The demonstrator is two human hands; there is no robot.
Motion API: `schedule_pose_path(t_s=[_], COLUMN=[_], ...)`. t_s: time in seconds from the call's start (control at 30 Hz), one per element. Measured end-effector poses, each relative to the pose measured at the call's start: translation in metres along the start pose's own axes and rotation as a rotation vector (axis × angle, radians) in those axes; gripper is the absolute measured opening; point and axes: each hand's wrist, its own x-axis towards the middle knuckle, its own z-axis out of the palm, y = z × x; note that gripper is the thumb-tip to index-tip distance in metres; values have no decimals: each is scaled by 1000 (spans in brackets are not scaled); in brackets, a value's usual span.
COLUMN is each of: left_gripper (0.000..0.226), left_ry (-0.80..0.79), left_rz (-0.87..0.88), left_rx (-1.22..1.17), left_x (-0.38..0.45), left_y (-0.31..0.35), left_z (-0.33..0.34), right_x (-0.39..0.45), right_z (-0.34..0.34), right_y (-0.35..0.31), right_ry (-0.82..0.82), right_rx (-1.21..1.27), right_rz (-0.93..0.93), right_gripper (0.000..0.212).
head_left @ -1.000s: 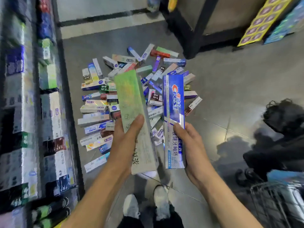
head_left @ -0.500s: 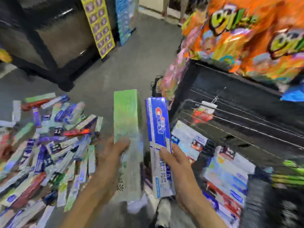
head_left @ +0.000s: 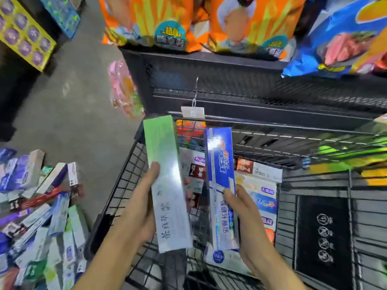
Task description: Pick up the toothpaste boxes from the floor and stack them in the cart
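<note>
We see two toothpaste boxes held above cart (head_left: 117, 193). Left hand (head_left: 137, 214) grips green-and-white box (head_left: 167, 185), thumb on face; its print too blurred to read. Right hand (head_left: 249, 218) grips blue box (head_left: 221, 185), red-and-white Crest logo, Chinese characters lower down. Both boxes long, glossy, pointing away from us. Boxes stacked in cart (head_left: 259, 189), two showing "SP-4". Loose pile of boxes (head_left: 39, 214) on floor (head_left: 69, 114), left of cart; count unclear.
</note>
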Motion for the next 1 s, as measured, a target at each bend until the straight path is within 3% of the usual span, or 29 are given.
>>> schedule_pose_path(t_s=[0.17,0.27,0.4,0.47,0.53,0.63,0.7,0.77,0.87,1.0], left_gripper=[73,75,56,59,65,85,84,78,75,75], left_ry=[-158,-74,-51,-118,-197,-315,-395,-436,-445,-412], left_rz=[-8,-51,171,246,300,434,464,474,408,344], left_rx=[106,399,920,1110,1269,1773,2023,2182,2384,2545], left_x=[51,68,78,82,85,94,100,106,117,126], left_y=[-5,-7,-9,-12,-17,-32,-45,-59,-75,-96], left_z=[-11,-19,-29,-42,-56,-74,-81,-85,-91,-93], right_x=[20,31,42,44,46,48,49,50,55,59], right_z=[-29,-35,-38,-39,-42,-51,-57,-59,-58,-59], right_y=[20,33,47,52,56,65,72,76,83,90], right_ry=[142,217,284,300,298,269,259,257,255,274], right_rx=[39,77,129,139,136,117,98,56,0,-27], right_rz=[30,62,116,121,108,88,72,73,83,109], right_gripper=[25,35,49,54,47,39,41,38,7,22])
